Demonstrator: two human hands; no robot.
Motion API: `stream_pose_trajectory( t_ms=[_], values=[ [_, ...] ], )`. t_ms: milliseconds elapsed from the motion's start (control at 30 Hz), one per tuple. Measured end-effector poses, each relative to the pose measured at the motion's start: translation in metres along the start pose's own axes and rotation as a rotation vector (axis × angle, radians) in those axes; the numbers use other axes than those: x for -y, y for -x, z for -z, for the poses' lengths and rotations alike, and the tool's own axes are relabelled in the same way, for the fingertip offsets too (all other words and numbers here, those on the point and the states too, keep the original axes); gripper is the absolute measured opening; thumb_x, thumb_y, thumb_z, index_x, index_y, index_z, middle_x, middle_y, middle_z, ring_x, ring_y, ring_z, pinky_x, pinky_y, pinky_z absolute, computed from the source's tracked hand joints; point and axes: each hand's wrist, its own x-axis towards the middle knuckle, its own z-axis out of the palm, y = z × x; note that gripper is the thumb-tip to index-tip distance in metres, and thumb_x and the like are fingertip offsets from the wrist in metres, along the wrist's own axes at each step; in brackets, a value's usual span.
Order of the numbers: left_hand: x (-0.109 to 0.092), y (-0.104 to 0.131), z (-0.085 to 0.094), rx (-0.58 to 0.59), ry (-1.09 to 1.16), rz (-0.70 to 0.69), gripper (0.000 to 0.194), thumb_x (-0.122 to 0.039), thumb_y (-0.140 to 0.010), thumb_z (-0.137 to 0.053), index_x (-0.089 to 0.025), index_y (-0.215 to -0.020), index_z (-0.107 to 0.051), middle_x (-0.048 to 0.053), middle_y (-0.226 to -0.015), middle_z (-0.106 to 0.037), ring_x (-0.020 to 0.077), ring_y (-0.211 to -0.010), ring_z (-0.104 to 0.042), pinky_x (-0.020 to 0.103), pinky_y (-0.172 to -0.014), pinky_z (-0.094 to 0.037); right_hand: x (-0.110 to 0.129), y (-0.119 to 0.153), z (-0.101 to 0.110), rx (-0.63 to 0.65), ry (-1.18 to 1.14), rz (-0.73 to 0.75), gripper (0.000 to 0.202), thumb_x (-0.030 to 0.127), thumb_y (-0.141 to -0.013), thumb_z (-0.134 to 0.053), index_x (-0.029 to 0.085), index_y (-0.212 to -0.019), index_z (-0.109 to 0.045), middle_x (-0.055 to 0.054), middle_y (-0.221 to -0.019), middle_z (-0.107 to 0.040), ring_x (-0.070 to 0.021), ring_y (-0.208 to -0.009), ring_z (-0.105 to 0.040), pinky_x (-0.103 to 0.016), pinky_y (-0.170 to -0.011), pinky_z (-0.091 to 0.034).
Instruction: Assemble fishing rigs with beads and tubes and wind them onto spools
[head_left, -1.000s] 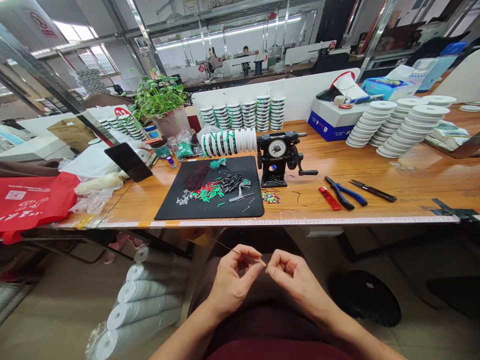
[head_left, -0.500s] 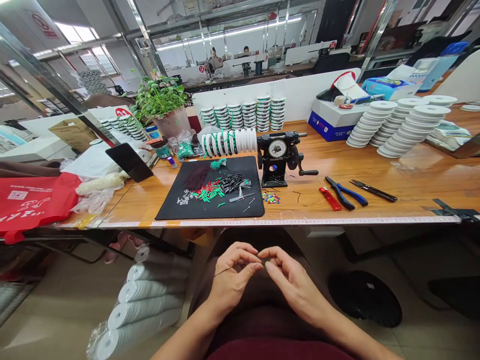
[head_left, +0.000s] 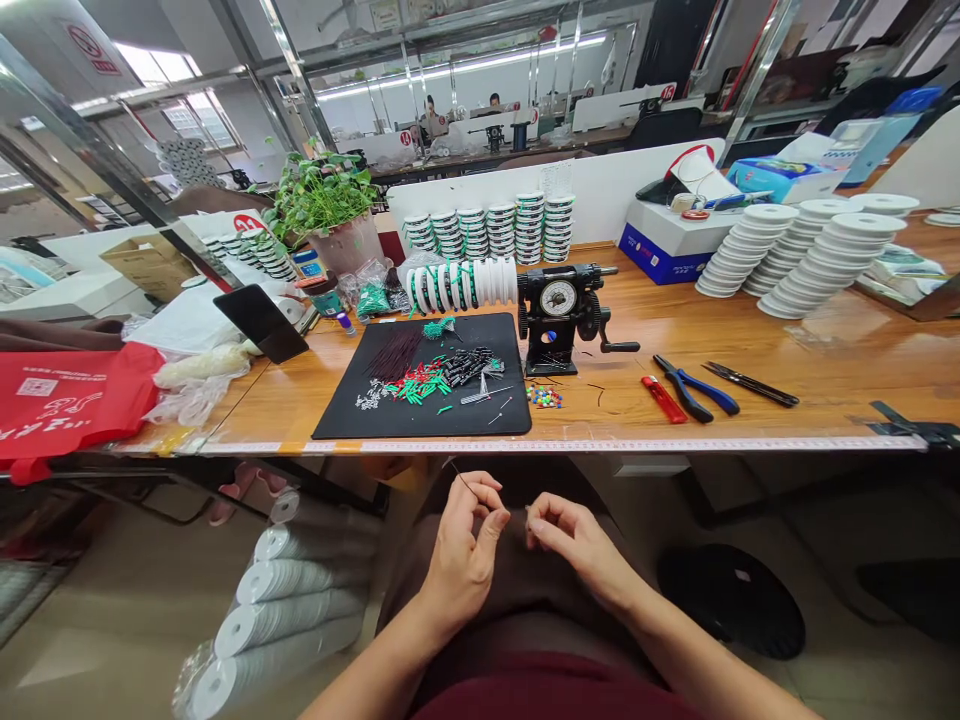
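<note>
My left hand (head_left: 466, 545), above my lap, is closed on a thin dark strand (head_left: 463, 482) that sticks up past its fingers toward the table edge. Just to its right, my right hand (head_left: 574, 540) has its thumb and forefinger pinched together; whatever lies between them is too small to make out. Beyond the hands, a black mat (head_left: 352, 405) holds dark strands, red and green pieces, black pieces and small metal bits. A hand-cranked winder (head_left: 555, 310) with a dial stands behind, white spools (head_left: 499, 282) in a row on its left side.
Coloured beads (head_left: 544, 397), a red tool (head_left: 663, 400), blue-handled pliers (head_left: 694, 388) and tweezers (head_left: 750, 383) lie on the wooden table (head_left: 825, 350). White spool stacks (head_left: 832, 262) stand at right. A phone (head_left: 261, 323) leans at left. Wrapped rolls (head_left: 281, 600) are below the table.
My hands have moved apart slightly. The left has turned more upright, and its strand now points up instead of out to the left. The right has drawn its fingertips together.
</note>
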Motion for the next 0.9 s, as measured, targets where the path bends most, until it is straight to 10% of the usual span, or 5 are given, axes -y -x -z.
stream_pose_trajectory(
  t_ms=[900],
  values=[
    [0.003, 0.002, 0.004, 0.088, -0.067, -0.111, 0.009, -0.024, -0.092, -0.057, -0.017, -0.088, -0.059, 0.007, -0.103, -0.054, 0.0142, -0.101, -0.055, 0.025, -0.09, -0.044, 0.019, -0.001, -0.001, 0.007, 0.235, 0.029, 0.03, 0.039, -0.094, -0.053, 0.014, -0.079, -0.053, -0.001, -0.075, -0.05, -0.0126, -0.07, -0.043, -0.024, -0.066, -0.035]
  ],
)
